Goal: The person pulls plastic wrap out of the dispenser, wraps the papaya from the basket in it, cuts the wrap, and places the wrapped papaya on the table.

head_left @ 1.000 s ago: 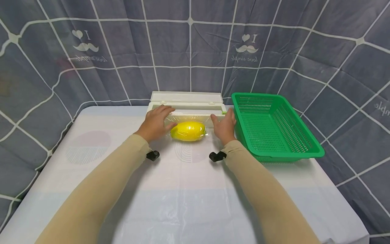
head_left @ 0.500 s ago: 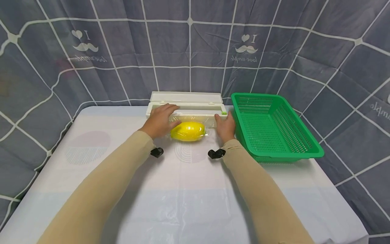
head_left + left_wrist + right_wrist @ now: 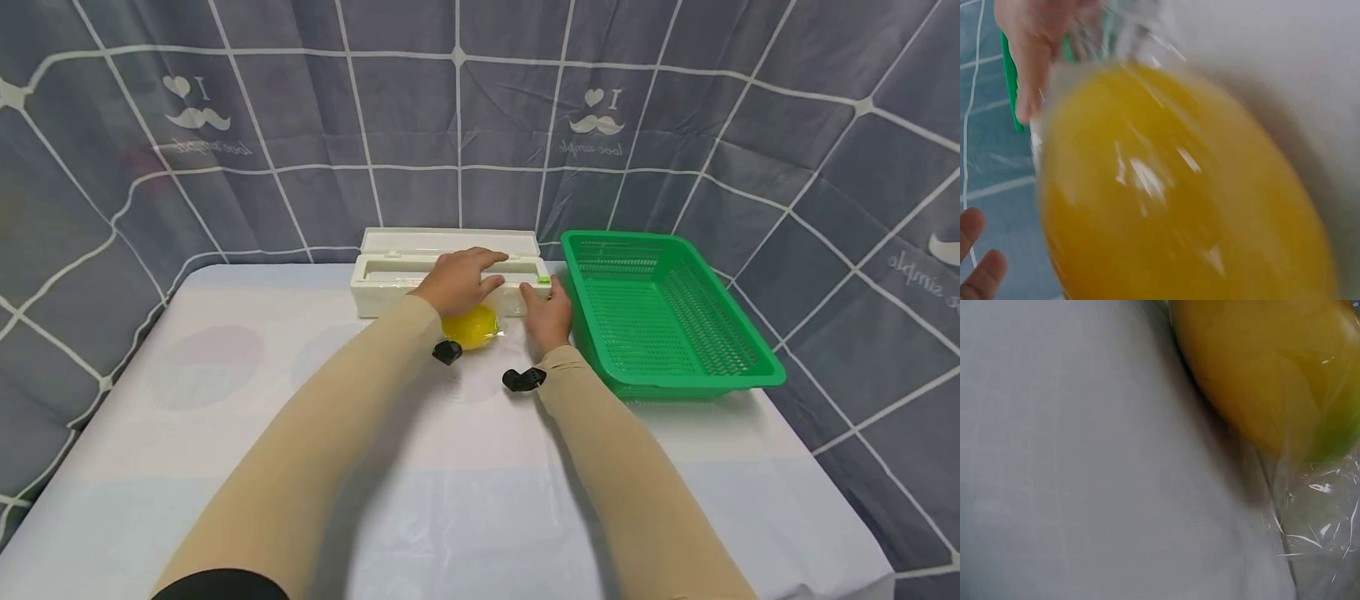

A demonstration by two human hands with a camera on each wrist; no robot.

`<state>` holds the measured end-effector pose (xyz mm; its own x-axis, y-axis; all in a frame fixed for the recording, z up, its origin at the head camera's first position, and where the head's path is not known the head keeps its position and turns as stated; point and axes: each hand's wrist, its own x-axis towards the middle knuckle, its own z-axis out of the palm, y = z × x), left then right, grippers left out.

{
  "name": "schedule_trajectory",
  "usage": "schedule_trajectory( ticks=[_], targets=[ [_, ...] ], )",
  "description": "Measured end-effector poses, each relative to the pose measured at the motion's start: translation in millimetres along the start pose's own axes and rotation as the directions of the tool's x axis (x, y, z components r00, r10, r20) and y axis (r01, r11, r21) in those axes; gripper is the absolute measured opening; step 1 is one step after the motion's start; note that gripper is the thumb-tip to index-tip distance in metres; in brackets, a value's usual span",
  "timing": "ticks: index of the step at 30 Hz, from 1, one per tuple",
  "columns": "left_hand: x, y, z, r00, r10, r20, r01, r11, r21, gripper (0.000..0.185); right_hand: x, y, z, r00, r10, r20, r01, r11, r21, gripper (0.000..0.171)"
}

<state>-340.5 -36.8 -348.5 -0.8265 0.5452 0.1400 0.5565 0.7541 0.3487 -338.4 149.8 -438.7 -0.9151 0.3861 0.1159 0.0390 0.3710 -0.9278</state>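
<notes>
On the far side of the white table [image 3: 225, 433] sits a long white box [image 3: 390, 283] with its lid open, and it holds a roll of clear wrap. The left hand [image 3: 457, 279] lies on top of the box, near its right end, with the fingers spread out flat and holding nothing. The right hand [image 3: 550, 312] rests on the table just in front of the box's right end. Its fingers point to the far side, at the little green tab [image 3: 543, 281] on the box. I cannot tell if this hand pinches the wrap or only touches it.

A yellow fruit [image 3: 471, 327] lies on the table just in front of the box, between the two hands. The left wrist partly hides it. It has shiny clear wrap [image 3: 1316, 537] around it, and some loose wrap lies crinkled on the table beside it. In the left wrist view the fruit fills most of the picture and looks blurry.

A green basket [image 3: 660, 308] with lots of little holes stands to the right of the box, close to the right hand. The table has a smooth white cover with pale round shapes on it. Behind the table hangs a grey-blue curtain [image 3: 225, 125] with white lines and small moustache pictures. It wraps around the left and right sides too.
</notes>
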Motion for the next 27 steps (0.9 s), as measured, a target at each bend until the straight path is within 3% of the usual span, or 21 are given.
schedule_trajectory(
  ticks=[11, 17, 23, 27],
  targets=[
    [52.3, 16.5, 20.1, 0.997, -0.009, 0.071, 0.016, 0.995, -0.097, 0.040, -3.3, 2.8, 7.4, 0.998, -0.057, -0.021, 0.059, 0.992, 0.112, 0.056],
    [65.3, 22.2, 29.5, 0.993, -0.014, 0.119, 0.026, 0.995, -0.096, 0.040, -1.2, 8.7, 5.8, 0.996, -0.072, -0.046, 0.078, 0.990, 0.121, 0.043],
    [75.4, 27.5, 34.1, 0.991, 0.013, 0.134, 0.001, 0.995, -0.104, 0.038, 0.7, 12.7, 3.8, 0.996, -0.069, -0.058, 0.075, 0.992, 0.101, 0.050],
    [79.9, 30.9, 36.2, 0.989, 0.034, 0.145, -0.021, 0.995, -0.093, 0.036, -0.1, 11.4, -0.5, 0.996, -0.069, -0.062, 0.075, 0.992, 0.098, 0.043]
  ],
)
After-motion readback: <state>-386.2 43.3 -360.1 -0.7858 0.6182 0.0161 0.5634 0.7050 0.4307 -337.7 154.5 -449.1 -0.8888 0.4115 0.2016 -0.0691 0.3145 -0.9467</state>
